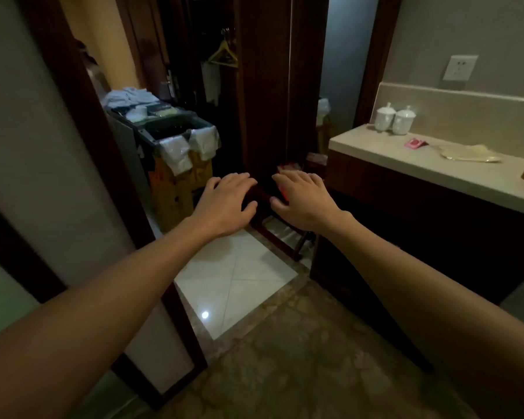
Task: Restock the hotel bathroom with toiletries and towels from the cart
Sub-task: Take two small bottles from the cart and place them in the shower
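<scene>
Both bare arms extend forward from the bottom corners of the view, palms down, with the 2 hands side by side near the centre and a narrow gap between them. The left hand (229,201) has a released grip: its fingers are spread and gently curved, and it holds nothing. The right hand (300,198) is likewise released, fingers extended and slightly parted, thumb pointing toward the left hand, with nothing grasped. Both hands hover in front of a dark wooden rack (273,234) that stands on the floor; whether any fingertip touches its top rail cannot be told. A red packet (288,169) shows just beyond the right hand. The cart (176,152) stands beyond the doorway, to the left of the hands and well apart from them. Its top carries a pile of pale blue cloth (130,96), some small supplies too blurred to identify, and a dark bin (176,128) with white plastic liners draped over its front edge. Behind the cart, a yellow hanger (223,54) hangs in an open dark closet. On the right, a pale stone desk (375,149) carries 2 white lidded cups (395,116) standing together near the back wall, a small pink packet (415,143) and a flat yellowish wrapper (468,152). A wall socket (460,68) sits above the desk. The white tiled floor (233,282) shows a bright light reflection.
</scene>
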{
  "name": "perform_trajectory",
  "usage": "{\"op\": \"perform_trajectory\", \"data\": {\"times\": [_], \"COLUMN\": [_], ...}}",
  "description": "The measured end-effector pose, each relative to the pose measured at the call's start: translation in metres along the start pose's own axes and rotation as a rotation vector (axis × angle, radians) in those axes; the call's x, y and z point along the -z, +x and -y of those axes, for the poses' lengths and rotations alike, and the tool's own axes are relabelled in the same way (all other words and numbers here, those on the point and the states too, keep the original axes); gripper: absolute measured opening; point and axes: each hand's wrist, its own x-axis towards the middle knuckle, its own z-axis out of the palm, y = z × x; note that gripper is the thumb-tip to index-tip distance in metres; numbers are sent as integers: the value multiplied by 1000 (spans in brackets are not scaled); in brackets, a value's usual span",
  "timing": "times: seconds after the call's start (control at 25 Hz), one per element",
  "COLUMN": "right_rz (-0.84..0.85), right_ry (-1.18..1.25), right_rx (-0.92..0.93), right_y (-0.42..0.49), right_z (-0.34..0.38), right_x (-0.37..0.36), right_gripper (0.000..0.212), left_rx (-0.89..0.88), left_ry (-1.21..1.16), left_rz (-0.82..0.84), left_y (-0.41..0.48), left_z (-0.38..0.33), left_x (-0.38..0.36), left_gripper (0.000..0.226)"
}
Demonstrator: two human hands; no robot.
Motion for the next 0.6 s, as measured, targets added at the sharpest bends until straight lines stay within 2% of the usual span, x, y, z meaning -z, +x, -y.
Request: {"op": "perform_trajectory", "data": {"times": [0.28,0.6], "right_rz": [68,173], "right_ry": [-27,-40], "right_rx": [-22,-5], "right_y": [38,163], "right_z": [-39,-73], "right_x": [-44,-111], "right_gripper": [62,62], "left_rx": [0,56], "left_ry": [9,-50], "left_rz": [48,88], "left_y": [50,152], "left_z": [27,100], "left_x": [-51,-127], "left_gripper": [56,56]}}
